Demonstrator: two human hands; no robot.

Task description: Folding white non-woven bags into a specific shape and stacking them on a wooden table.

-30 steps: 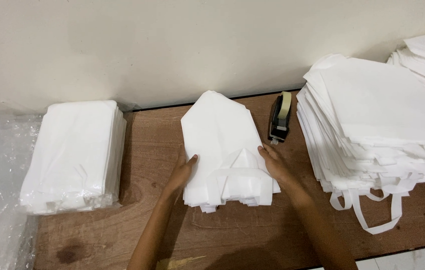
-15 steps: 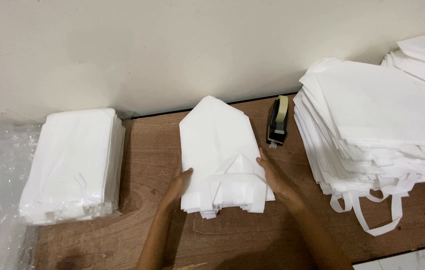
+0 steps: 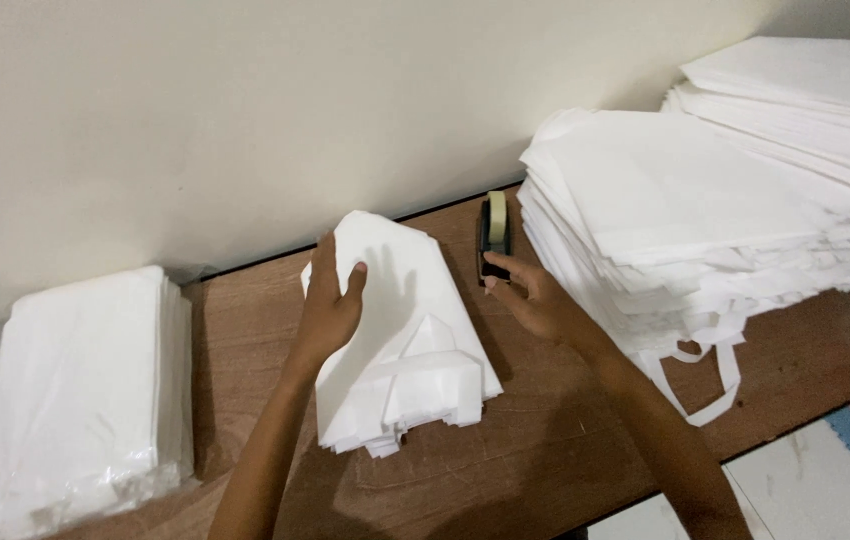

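Observation:
A folded bundle of white fabric bags lies in the middle of the brown wooden table, its pointed end toward the wall and its handles toward me. My left hand presses flat on the bundle's upper left part, fingers spread. My right hand has left the bundle and reaches to a black tape dispenser with a pale roll, its fingertips touching the dispenser's near end. Whether it grips the dispenser is unclear.
A tall stack of unfolded white bags with hanging handles fills the right side, and another pile lies behind it. A wrapped pack of folded white bags sits at the left. A cream wall borders the table's far edge.
My left hand slid up the bundle toward its pointed end. My right hand came off the bundle's right side and moved to the tape dispenser. The camera moved closer.

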